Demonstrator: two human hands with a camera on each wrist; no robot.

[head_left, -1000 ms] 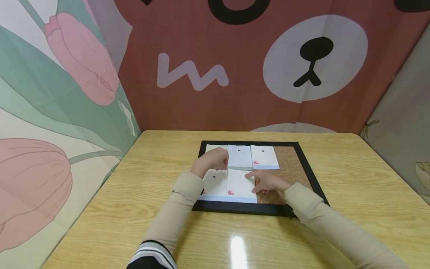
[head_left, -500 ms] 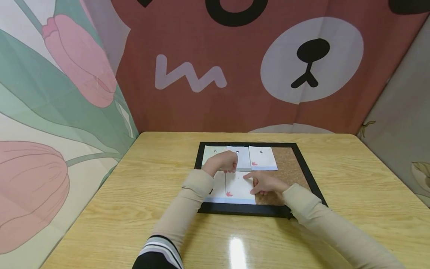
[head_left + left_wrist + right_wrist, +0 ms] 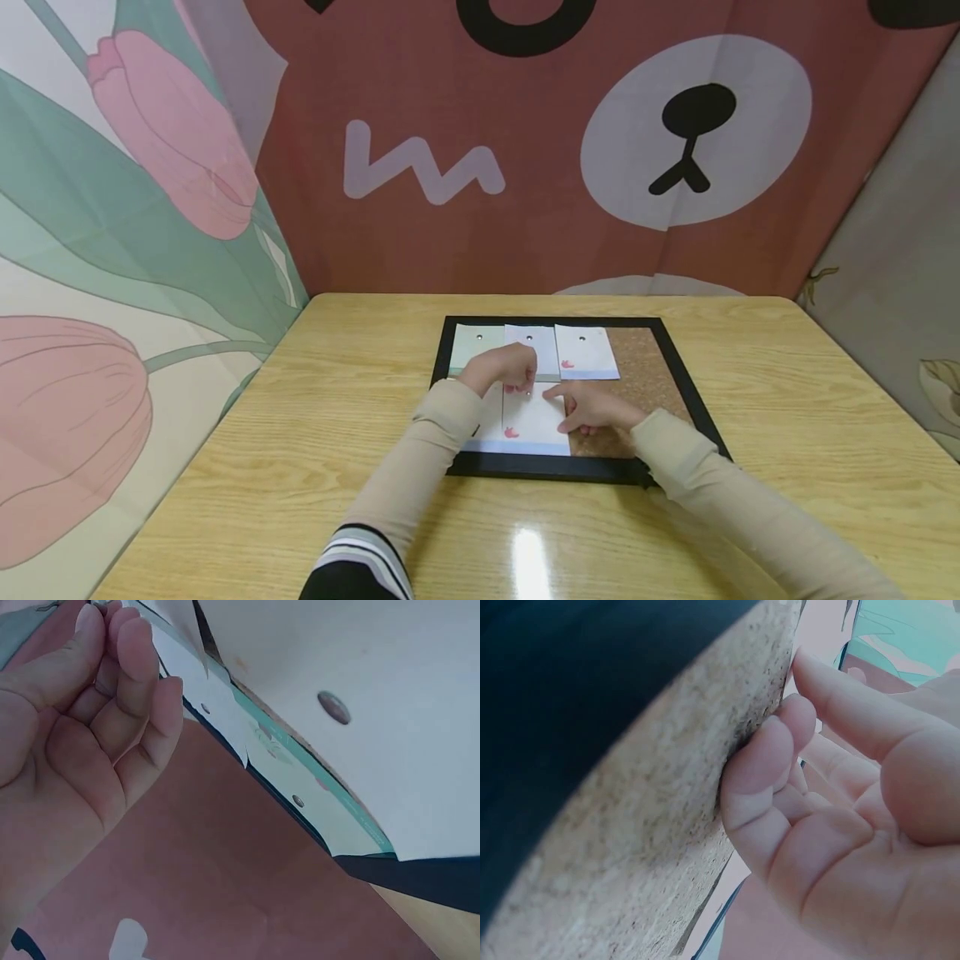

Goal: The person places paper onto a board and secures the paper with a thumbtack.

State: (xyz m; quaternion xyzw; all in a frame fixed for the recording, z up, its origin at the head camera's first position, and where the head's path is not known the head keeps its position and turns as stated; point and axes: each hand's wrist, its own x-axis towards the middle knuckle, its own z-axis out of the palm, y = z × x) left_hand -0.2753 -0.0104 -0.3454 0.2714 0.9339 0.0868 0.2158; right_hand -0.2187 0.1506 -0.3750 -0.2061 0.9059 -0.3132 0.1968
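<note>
A cork board [image 3: 647, 367] in a black frame lies on the table with several paper sheets on it. Over the top of the front middle sheet [image 3: 536, 421], my left hand [image 3: 506, 367] pinches a small thumbtack [image 3: 528, 393] between thumb and fingertips. In the left wrist view the left hand [image 3: 90, 720] has its fingers bent toward the thumb, the tack mostly hidden there. At that sheet's right edge, my right hand [image 3: 596, 406] presses with an extended index finger and thumb. The right wrist view shows the right hand [image 3: 855, 795] against the cork, its other fingers curled under.
Round silver tacks hold a pale green sheet [image 3: 476, 354], a blue-grey sheet [image 3: 546, 358] and a white sheet [image 3: 588, 358] along the back. The front left sheet [image 3: 491, 412] is partly behind the left arm. A printed cloth [image 3: 420, 242] hangs behind the wooden table [image 3: 360, 367].
My left hand has moved right and slightly toward me, from over the left sheets to the top of the front middle sheet. The right hand stays at that sheet's edge.
</note>
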